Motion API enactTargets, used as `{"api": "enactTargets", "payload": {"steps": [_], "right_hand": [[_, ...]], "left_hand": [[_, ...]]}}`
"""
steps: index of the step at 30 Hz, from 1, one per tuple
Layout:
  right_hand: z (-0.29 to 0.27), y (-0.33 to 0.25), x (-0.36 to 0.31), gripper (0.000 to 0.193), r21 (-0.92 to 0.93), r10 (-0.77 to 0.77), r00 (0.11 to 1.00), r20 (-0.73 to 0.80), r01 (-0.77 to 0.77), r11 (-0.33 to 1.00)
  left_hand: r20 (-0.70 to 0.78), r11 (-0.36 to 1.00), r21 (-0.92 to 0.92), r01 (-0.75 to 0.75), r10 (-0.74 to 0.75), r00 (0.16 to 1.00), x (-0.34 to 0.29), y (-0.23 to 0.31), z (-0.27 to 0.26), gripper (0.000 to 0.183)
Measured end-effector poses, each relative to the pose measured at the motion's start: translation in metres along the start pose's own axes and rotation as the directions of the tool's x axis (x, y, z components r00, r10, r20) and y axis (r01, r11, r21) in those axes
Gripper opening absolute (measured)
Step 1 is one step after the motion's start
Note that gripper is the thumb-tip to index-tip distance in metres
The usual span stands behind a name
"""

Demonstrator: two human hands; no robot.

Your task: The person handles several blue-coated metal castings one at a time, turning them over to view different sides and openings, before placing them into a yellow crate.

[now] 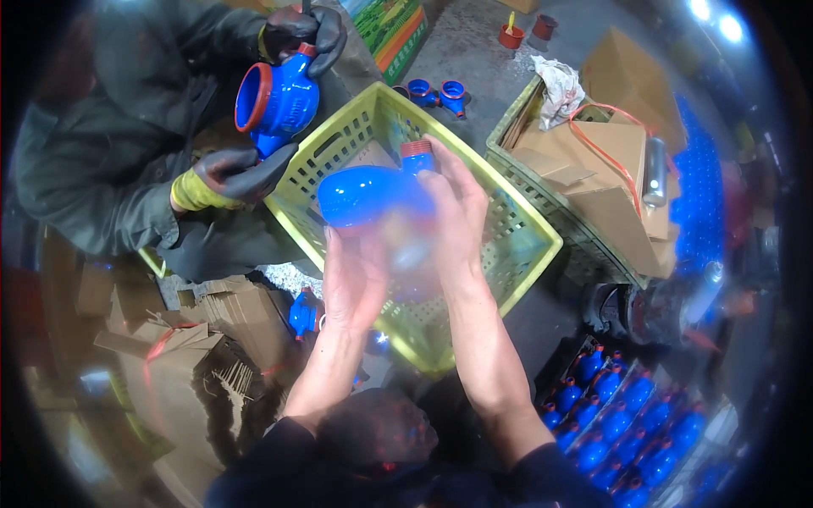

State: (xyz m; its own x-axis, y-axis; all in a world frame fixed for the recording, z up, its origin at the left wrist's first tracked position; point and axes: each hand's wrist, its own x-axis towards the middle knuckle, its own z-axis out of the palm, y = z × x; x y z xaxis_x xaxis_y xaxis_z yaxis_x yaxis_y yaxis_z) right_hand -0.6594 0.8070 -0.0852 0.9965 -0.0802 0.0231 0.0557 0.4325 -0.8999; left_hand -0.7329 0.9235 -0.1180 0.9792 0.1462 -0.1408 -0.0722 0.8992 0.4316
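Note:
Above a yellow-green plastic crate (pixel 529 254), I hold a blue water meter body (pixel 360 190) with a red threaded end, tilted on its side. My right hand (pixel 457 203) grips it near the threaded end, fingers curled round the back. My left hand (pixel 354 275) supports it from below on the near side. The lower part of the casting is blurred and milky, so its underside is hard to make out. Across the crate's left edge, a co-worker's dark-gloved hands hold a similar blue water meter body (pixel 292 95) with a red rim.
Cardboard pieces (pixel 584 161) fill a second crate (pixel 542 203) on the right. Several blue castings (pixel 614 415) stand in rows at lower right. Torn cardboard boxes (pixel 169 372) lie at lower left. Beyond the crate are two blue fittings (pixel 453 95) and a small red pot (pixel 511 36).

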Motion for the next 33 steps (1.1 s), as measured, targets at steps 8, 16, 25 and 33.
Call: {"api": "enactTargets", "payload": {"steps": [8, 16, 25, 33], "right_hand": [[0.005, 0.005, 0.004, 0.041, -0.002, -0.041, 0.995, -0.095, 0.041, 0.999], [-0.014, -0.013, 0.028, 0.042, 0.004, -0.091, 0.994, -0.057, 0.091, 0.996], [-0.016, -0.027, 0.043, 0.042, -0.013, -0.073, 0.997, -0.007, 0.073, 0.997], [-0.019, 0.002, 0.064, 0.045, -0.025, -0.053, 0.998, 0.034, 0.054, 0.998]], "left_hand": [[-0.108, 0.978, 0.187, 0.097, -0.078, 0.991, -0.008, 0.001, -0.003, 0.050], [0.761, -0.543, 0.648, -0.535, 0.503, 0.410, 0.026, 0.080, 0.024, 0.038], [0.745, -0.868, 0.465, -0.172, 0.280, 0.605, 0.102, 0.111, 0.071, 0.071], [0.825, -0.501, 0.547, -0.671, 0.456, 0.333, 0.052, 0.121, 0.090, 0.050]]}}
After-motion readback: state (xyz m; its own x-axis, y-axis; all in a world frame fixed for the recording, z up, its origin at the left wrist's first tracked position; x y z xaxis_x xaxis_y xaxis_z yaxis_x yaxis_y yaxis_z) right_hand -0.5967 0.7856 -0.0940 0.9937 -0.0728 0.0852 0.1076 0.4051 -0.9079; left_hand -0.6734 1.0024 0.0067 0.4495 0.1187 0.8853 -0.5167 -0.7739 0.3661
